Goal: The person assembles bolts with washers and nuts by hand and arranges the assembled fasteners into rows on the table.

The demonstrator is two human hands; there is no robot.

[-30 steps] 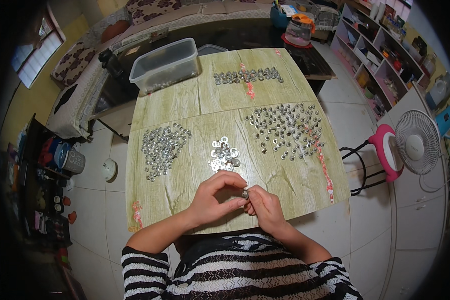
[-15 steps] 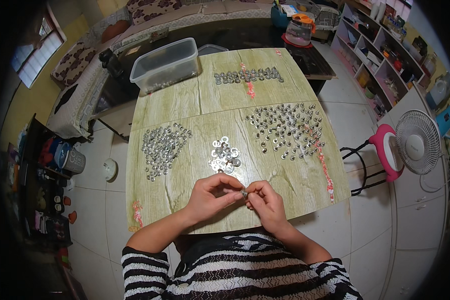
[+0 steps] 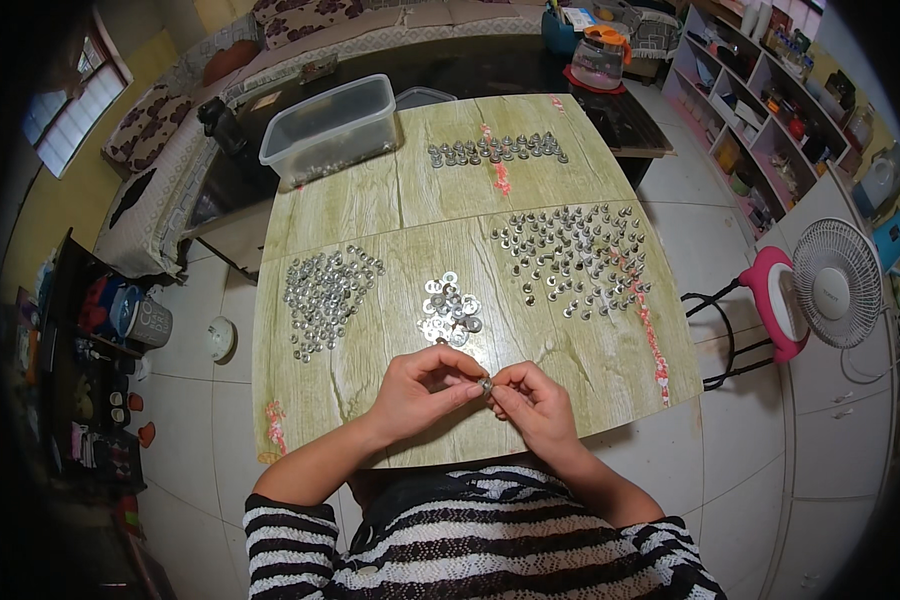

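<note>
Insp.: Status, both hands?

Asst.: L hand (image 3: 425, 392) has its grip pinching a small metal pc. (image 3: 486, 385), thumb vs. fingers. R hand (image 3: 535, 410) pinches same pc. from the R side; fingertips of both meet there.

Insp.: Pc. location?

Asst.: Over the counter (image 3: 390, 215), nr. the near edge, approx. mid-width. Exact form can't be told; fingers cover part.

Insp.: Other parts on surface?

Asst.: Flat washers (image 3: 450, 312), loose overlapping pile, just beyond L hand. Small shiny parts (image 3: 328, 300), dense cluster nr. L edge. Screw-like pcs. (image 3: 575, 260), many upright, spread toward R edge. Further metal pcs. (image 3: 495, 150) in rows nr. far edge, R of ctr.

Insp.: Container?

Asst.: Open translucent plastic box (image 3: 330, 130), far L corner, some metal parts at bottom.

Insp.: Off-counter?

Asst.: White fan (image 3: 828, 285), well apart from R edge.
</note>
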